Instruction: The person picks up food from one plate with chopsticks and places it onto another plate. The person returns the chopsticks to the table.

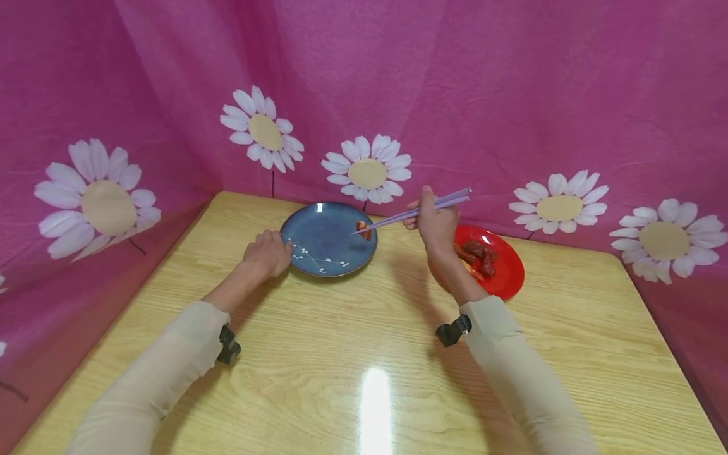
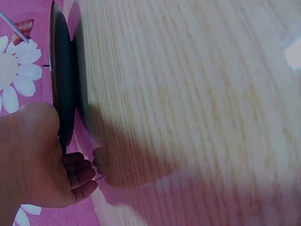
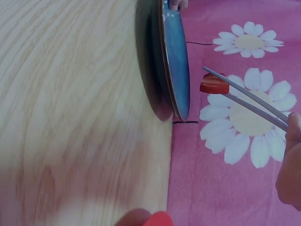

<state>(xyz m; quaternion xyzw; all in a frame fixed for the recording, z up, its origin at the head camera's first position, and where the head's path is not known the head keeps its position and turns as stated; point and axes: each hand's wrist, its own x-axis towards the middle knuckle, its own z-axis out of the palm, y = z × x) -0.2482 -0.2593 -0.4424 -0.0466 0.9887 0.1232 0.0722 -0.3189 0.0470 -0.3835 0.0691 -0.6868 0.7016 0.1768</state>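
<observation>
My right hand (image 1: 438,222) holds a pair of light purple chopsticks (image 1: 406,214), their tips pointing left. Pinched between the tips is a small red piece of food with pale streaks (image 3: 214,85), like streaky pork; the right wrist view shows it in the air, above the level of the blue plate (image 1: 324,230). That round plate bears a white blossom-branch pattern. At its left rim, my left hand (image 1: 268,254) grips the edge, with curled fingers (image 2: 80,176) around the underside in the left wrist view.
A red plate (image 1: 512,272) with several dark red pieces of food (image 1: 485,256) stands at the right, partly behind my right forearm. Both plates are on a wood-grain table (image 1: 318,354). A pink daisy-print cloth (image 1: 455,95) hangs along the table's back and sides.
</observation>
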